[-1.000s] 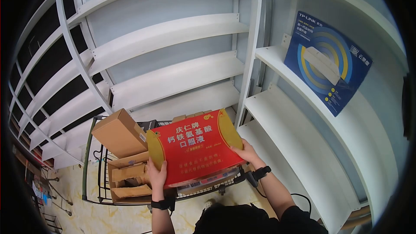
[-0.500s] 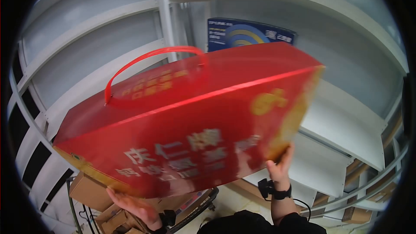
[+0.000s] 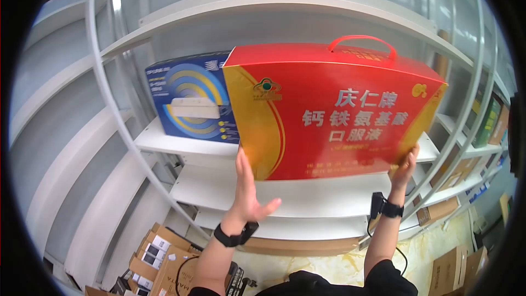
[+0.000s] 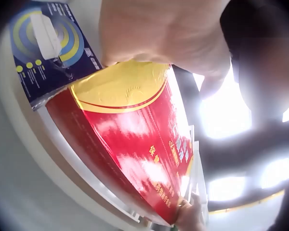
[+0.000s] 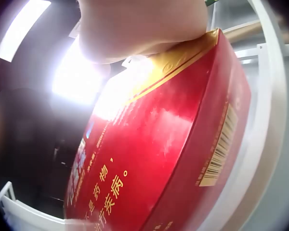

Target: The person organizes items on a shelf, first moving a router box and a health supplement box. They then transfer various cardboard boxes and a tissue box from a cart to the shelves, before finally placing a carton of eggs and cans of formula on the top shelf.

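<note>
A big red and gold gift box (image 3: pixel 334 120) with a red plastic handle is held upright between both hands, its printed front towards me. My left hand (image 3: pixel 247 194) supports the lower left side with straight fingers, the thumb sticking out clear of the front. At the lower right corner, my right hand (image 3: pixel 404 170) grips the edge. The box's underside and a barcode (image 5: pixel 221 144) show in the right wrist view. Left of it, a blue TP-LINK box (image 3: pixel 192 98) leans upright on the white shelf (image 3: pixel 186 143); the red box overlaps its right part in the head view.
White shelf boards (image 3: pixel 307 192) run below, and another board (image 3: pixel 274 3) crosses above the box. A post (image 3: pixel 118 109) stands at the left. Cartons with small boxes (image 3: pixel 156 257) lie at lower left, a brown carton (image 3: pixel 448 271) on the floor at right.
The red box has risen from the cart and been carried right, up to the shelf beside the blue box. The view has turned right, and the left thumb has come off the box front.
</note>
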The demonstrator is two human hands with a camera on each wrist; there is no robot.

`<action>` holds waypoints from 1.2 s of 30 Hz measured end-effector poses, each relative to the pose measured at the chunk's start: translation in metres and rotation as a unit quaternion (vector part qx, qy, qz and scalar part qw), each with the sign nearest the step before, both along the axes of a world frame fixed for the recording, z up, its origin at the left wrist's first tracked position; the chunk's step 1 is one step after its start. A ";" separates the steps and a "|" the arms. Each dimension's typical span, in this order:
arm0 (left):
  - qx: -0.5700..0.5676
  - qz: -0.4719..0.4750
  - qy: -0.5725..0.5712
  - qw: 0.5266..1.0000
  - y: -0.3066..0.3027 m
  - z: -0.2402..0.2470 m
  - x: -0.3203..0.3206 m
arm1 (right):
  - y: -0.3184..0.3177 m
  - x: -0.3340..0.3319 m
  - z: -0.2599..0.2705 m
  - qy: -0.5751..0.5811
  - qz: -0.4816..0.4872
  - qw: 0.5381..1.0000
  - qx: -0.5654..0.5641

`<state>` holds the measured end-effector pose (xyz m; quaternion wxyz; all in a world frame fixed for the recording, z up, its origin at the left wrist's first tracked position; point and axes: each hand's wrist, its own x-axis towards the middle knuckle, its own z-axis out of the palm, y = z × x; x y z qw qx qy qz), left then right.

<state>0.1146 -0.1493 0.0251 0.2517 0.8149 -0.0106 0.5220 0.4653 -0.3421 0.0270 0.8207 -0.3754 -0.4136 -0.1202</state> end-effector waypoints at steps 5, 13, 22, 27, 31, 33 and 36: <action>0.049 0.001 0.071 0.996 0.033 0.020 0.058 | 0.013 0.035 0.006 0.050 -0.056 0.995 -0.062; -0.005 0.018 0.161 0.987 0.049 0.026 0.114 | 0.031 0.095 0.015 0.096 -0.037 0.986 -0.130; 0.088 0.204 0.103 0.970 -0.001 -0.045 0.064 | 0.022 0.007 -0.027 -0.167 -0.478 0.848 -0.159; -0.090 0.245 0.079 0.962 -0.051 -0.142 -0.023 | 0.035 -0.083 -0.145 -0.318 -0.282 0.875 -0.230; -0.252 0.356 0.132 0.890 -0.090 -0.216 -0.116 | 0.057 -0.191 -0.199 -0.265 0.062 0.866 -0.418; -0.276 0.442 0.153 0.840 -0.115 -0.236 -0.161 | 0.071 -0.236 -0.218 -0.298 0.221 0.796 -0.478; -0.291 0.605 0.140 0.728 -0.148 -0.255 -0.224 | 0.093 -0.300 -0.227 -0.401 0.347 0.704 -0.472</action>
